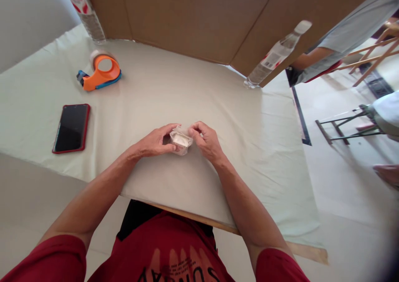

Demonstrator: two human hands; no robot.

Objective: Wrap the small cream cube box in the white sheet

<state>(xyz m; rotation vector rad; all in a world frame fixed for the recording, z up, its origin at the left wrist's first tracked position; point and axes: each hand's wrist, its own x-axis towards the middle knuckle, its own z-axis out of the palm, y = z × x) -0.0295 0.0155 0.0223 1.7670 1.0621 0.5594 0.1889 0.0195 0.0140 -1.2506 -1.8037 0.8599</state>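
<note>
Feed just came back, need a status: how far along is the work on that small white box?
Done: nothing finished shows; only one small white box is in view. In hand: left hand and right hand both grip it, just above the table. Left: the orange tape dispenser lies apart, untouched.

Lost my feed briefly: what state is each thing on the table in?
Small white packet: gripped by both hands.
Left hand: fingers closed on it.
Right hand: fingers closed on it.
Phone: flat, screen dark.
Tape dispenser: lying untouched.
Capped bottle: standing.
</note>
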